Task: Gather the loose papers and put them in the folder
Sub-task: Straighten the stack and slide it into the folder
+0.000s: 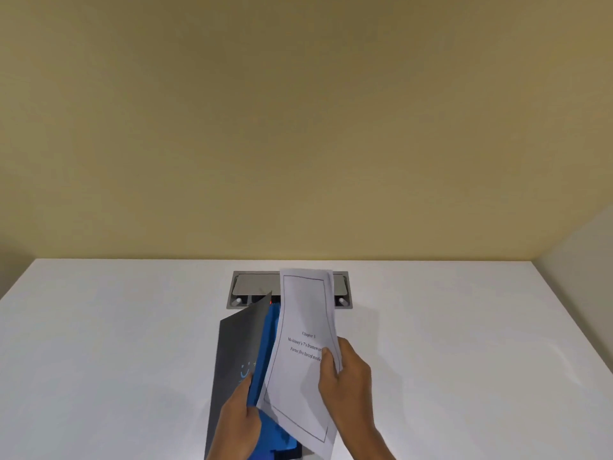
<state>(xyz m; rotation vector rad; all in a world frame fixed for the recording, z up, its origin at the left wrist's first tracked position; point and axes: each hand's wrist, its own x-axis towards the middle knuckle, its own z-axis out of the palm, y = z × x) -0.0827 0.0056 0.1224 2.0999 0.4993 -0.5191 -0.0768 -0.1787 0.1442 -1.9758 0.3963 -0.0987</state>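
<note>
The white printed papers (pixel 303 353), a thin sheaf with a black border line and a few centred lines of text, are pinched in your right hand (pixel 346 376): the thumb lies across the printed face near the sheaf's right edge and the other fingers curl behind it. The sheaf is held up off the white tabletop (pixel 447 343), its long axis running from you toward the wall, the far end rising above and beyond your right hand and bowed a little, the near corner hanging below your wrist. Just to the left of that hand is the folder (pixel 247 340), dark grey on the outside with a bright blue inner lining. Your left hand (pixel 240 416) grips the near edge of its grey cover, thumb on the inside against the blue, and holds the cover lifted and swung leftward so the folder gapes open toward the papers. The left edge of the sheaf already overlaps the blue interior, but whether it has slid into a pocket or only rests over it I cannot tell. By my reading the gathering is finished, as no other loose sheet shows on the tabletop; what remains is to seat the papers fully inside and shut the cover. Beyond both hands, set into the tabletop near the yellow wall (pixel 298 127), sits a grey rectangular cable hatch (pixel 252 287), partly hidden behind the sheaf.
</note>
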